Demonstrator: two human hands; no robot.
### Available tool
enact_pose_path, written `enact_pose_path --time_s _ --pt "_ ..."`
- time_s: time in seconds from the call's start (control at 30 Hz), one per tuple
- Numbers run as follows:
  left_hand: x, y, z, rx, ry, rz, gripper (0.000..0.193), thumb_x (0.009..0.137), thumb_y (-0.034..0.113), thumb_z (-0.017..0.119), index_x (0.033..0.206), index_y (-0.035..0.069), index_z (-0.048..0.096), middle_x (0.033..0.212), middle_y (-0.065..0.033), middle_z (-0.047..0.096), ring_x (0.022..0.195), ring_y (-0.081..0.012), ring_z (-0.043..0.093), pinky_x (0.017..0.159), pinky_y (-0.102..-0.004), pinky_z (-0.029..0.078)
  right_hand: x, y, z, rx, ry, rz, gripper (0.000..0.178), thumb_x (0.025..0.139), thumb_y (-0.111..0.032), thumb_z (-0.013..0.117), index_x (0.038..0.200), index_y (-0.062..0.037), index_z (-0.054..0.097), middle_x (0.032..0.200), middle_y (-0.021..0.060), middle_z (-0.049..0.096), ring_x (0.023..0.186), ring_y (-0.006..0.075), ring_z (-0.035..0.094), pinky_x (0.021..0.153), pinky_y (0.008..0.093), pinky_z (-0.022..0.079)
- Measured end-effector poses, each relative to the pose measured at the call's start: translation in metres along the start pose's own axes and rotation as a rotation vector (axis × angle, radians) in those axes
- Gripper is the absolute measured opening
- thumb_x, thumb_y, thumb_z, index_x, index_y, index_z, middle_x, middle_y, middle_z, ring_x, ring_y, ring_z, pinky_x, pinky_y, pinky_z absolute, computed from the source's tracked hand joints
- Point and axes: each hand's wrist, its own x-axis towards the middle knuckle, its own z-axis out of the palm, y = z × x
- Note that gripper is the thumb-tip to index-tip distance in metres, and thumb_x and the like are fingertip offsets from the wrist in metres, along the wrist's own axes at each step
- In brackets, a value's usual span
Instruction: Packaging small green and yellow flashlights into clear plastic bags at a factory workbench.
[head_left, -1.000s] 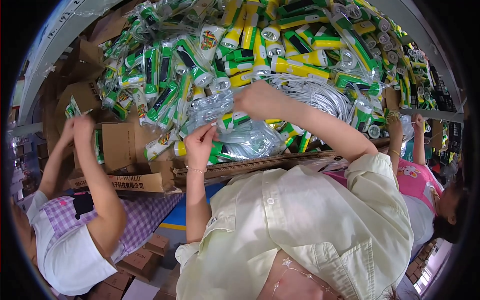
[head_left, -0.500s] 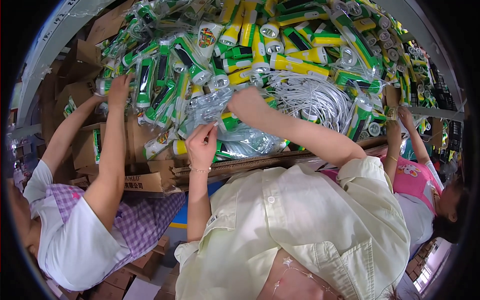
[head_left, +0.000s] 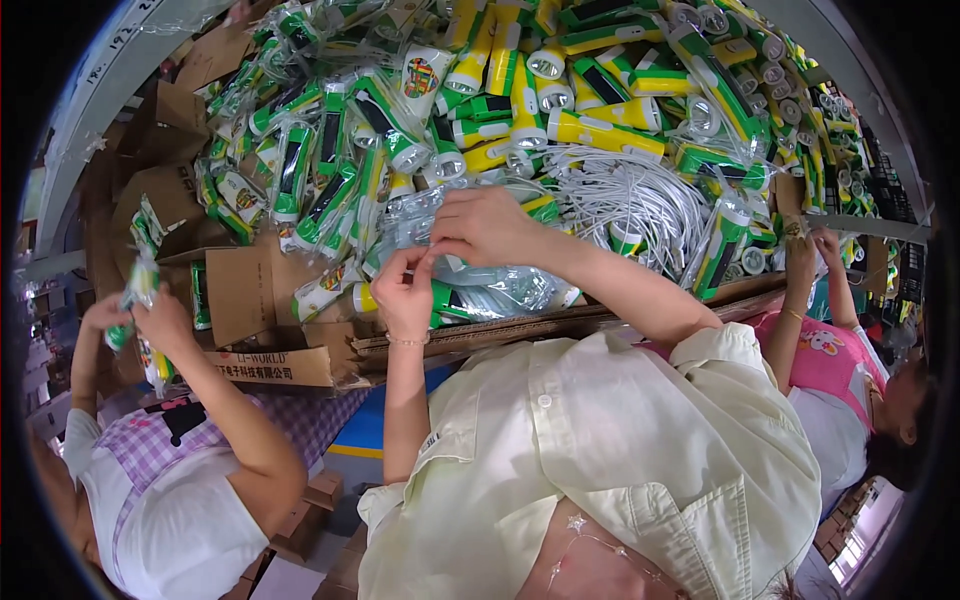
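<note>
My left hand (head_left: 403, 292) is closed in a pinch, its fingertips meeting those of my right hand (head_left: 485, 230). Clear plastic film shows at the pinch, seemingly a clear plastic bag (head_left: 456, 264), though its outline merges with the stack behind. Both hands are over a pile of clear plastic bags (head_left: 510, 288) near the front edge. Right of them lies a heap of white cables (head_left: 625, 200). Green, yellow and white flashlights (head_left: 600, 132) surround the bags, several wrapped in clear film (head_left: 385, 120).
Cardboard flaps (head_left: 285, 366) edge the front. At the left, a co-worker's hands (head_left: 150, 315) hold wrapped flashlights beside open cartons (head_left: 165, 200). Another co-worker's hands (head_left: 810, 250) are at the right edge of the heap. A grey metal frame (head_left: 860, 90) borders the heap.
My right hand has drawn back from the bags to meet my left at the fingertips. The left co-worker's hands have moved from the heap toward themselves, with wrapped flashlights.
</note>
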Motion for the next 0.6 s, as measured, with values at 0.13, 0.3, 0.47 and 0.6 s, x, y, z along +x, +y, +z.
enact_pose_path --time_s 0.13,0.3,0.47,0.6 --pt "0.002 0.000 -0.006 -0.014 0.039 0.025 0.005 0.084 0.002 0.062 0.088 -0.002 0.062 0.076 -0.0017 0.063 0.064 -0.0086 0.058 0.056 -0.0210 0.044 0.001 0.017 -0.027 -0.075 -0.015 -0.109 0.015 0.069 -0.025 0.071 0.071 -0.0121 0.063 0.073 -0.0018 0.060 0.079 0.0193 0.058 0.065 0.0322 0.048" --pt "0.004 -0.022 -0.030 -0.220 0.109 -0.102 0.005 0.086 0.004 0.062 0.088 -0.001 0.061 0.078 -0.0017 0.061 0.070 -0.0074 0.056 0.062 -0.0200 0.043 -0.020 0.051 -0.058 -0.101 -0.063 -0.041 0.015 0.070 -0.024 0.071 0.073 -0.0119 0.062 0.075 -0.0011 0.060 0.078 0.0205 0.058 0.064 0.0327 0.047" --pt "0.014 -0.035 -0.039 0.026 -0.014 -0.171 0.009 0.085 0.003 0.061 0.094 0.001 0.061 0.078 -0.0003 0.062 0.069 -0.0073 0.056 0.064 -0.0201 0.043 -0.023 0.037 -0.058 0.178 -0.144 0.337 0.026 0.067 -0.022 0.077 0.090 -0.0143 0.068 0.079 0.0015 0.061 0.075 0.0217 0.059 0.065 0.0331 0.048" --pt "0.015 -0.027 -0.031 0.313 0.134 -0.055 0.022 0.075 0.003 0.066 0.096 0.004 0.063 0.082 -0.0062 0.061 0.078 -0.0192 0.058 0.069 -0.0299 0.047 -0.045 0.056 -0.047 0.102 0.046 0.175 0.035 0.064 -0.022 0.078 0.097 -0.0161 0.068 0.081 0.0003 0.061 0.076 0.0200 0.059 0.065 0.0316 0.048"
